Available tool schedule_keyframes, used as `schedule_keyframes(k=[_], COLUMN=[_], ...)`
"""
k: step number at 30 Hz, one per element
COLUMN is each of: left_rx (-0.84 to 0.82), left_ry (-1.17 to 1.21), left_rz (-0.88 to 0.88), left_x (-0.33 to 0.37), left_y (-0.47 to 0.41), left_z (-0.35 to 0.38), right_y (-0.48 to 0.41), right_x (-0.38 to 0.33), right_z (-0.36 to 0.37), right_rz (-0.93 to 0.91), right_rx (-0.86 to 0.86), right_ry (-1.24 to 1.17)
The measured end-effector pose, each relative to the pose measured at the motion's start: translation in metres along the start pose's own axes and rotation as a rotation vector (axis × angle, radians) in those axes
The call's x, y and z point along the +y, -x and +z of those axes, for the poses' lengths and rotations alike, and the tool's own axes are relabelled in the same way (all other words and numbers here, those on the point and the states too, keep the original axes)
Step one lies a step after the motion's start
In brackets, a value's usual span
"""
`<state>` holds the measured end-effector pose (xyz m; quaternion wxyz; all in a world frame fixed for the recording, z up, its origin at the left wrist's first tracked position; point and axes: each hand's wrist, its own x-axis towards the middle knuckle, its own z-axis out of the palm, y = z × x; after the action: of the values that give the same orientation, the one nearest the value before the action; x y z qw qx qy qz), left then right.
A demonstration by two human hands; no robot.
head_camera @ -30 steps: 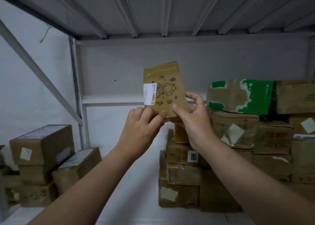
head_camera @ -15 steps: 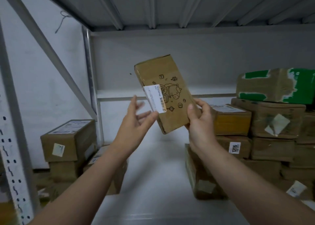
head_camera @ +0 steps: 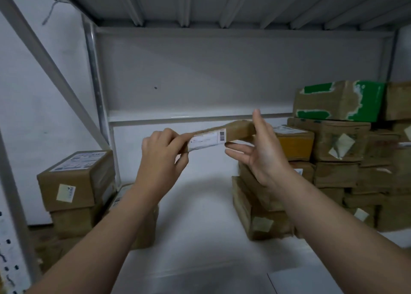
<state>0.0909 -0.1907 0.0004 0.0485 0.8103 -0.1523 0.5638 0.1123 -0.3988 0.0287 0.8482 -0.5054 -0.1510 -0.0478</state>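
Holds a small flat brown cardboard parcel (head_camera: 235,130) in the air above the middle of the white metal shelf board (head_camera: 200,207), turned nearly edge-on to the camera, long side running left to right and tipped up a little at the right end. Shows a white printed shipping label (head_camera: 206,139) on the face turned this way; print too blurred to read. Grips the left end with the left hand (head_camera: 162,155), fingers curled over the top and thumb tucked beneath, a firm pinch. Sets the right hand (head_camera: 260,151) at the right end with fingers straight and spread, forefinger pointing up past the corner, the others reaching underneath; seems to steady rather than clasp, though cannot tell for sure whether the palm touches the cardboard. Touches nothing else with the parcel: well apart from the short stack of brown cartons (head_camera: 77,178) by the left upright, nearer to the big pile of taped brown cartons (head_camera: 333,158) on the right, with a yellow-sided carton (head_camera: 293,143) just behind the right hand and a torn green-and-brown carton (head_camera: 340,101) on top of that pile. Judging from this: parcel in hand and label being looked over; not yet shelved. Left to do, probably: pick a pile or the stretch of board between them, lay the parcel flat, let go.
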Motion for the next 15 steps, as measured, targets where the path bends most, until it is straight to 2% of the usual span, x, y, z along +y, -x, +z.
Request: schedule_keyframes(k=[4, 7, 9, 13, 15], left_rx=[0.167, 0.098, 0.016, -0.031, -0.036], left_ry=[-0.097, 0.007, 0.154, 0.752, 0.973], left_rz=[0.165, 0.157, -0.025, -0.685, -0.822], left_x=[0.002, 0.007, 0.013, 0.027, 0.029], left_y=[0.005, 0.006, 0.008, 0.003, 0.002], left_z=[0.007, 0.008, 0.007, -0.009, -0.015], right_y=[0.005, 0.007, 0.011, 0.018, 0.019], right_x=[0.0, 0.002, 0.001, 0.002, 0.004], right_z=[-0.008, -0.015, -0.018, -0.02, -0.02], right_rz=[0.02, -0.058, -0.123, -0.176, -0.198], right_rx=[0.047, 0.068, 0.059, 0.021, 0.007], right_ry=[-0.006, -0.043, -0.028, -0.013, 0.009])
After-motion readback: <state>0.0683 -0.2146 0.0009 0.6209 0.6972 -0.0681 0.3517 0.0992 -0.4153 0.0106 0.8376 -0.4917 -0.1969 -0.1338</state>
